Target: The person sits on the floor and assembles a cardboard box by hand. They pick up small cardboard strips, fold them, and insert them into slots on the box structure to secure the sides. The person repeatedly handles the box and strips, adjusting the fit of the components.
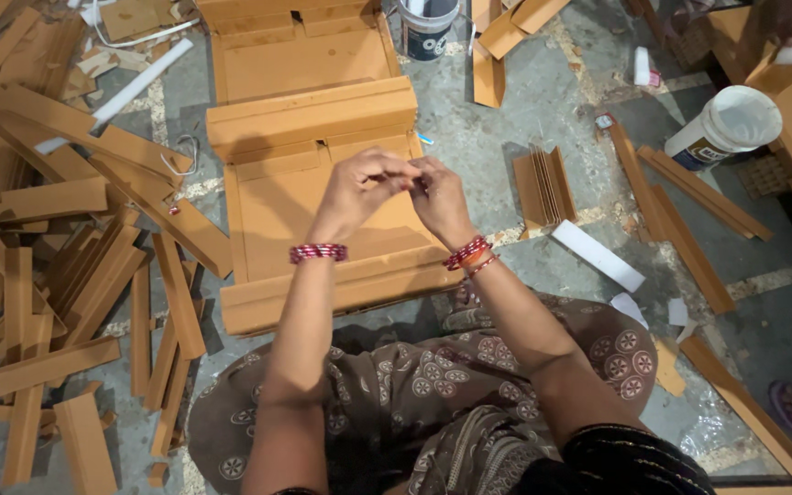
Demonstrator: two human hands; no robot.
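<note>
Brown cardboard is lying everywhere: a flat, folded brown cardboard box frame (323, 183) is resting on the speckled grey stone floor (506, 137), directly beneath both hands. The left hand (359, 188) and right hand (440, 197) are meeting fingertip to fingertip, pinching something too small to identify. Loose cardboard strips (75, 275) are crowding the left; 2 white plastic buckets (731, 124) are standing further off.

A white tub (724, 128) with a blue label stands right; a blue-labelled white bucket (428, 27) at top.

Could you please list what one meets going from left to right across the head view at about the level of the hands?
Heap of cardboard strips → left hand → right hand → folded cardboard stack → white bucket.
</note>
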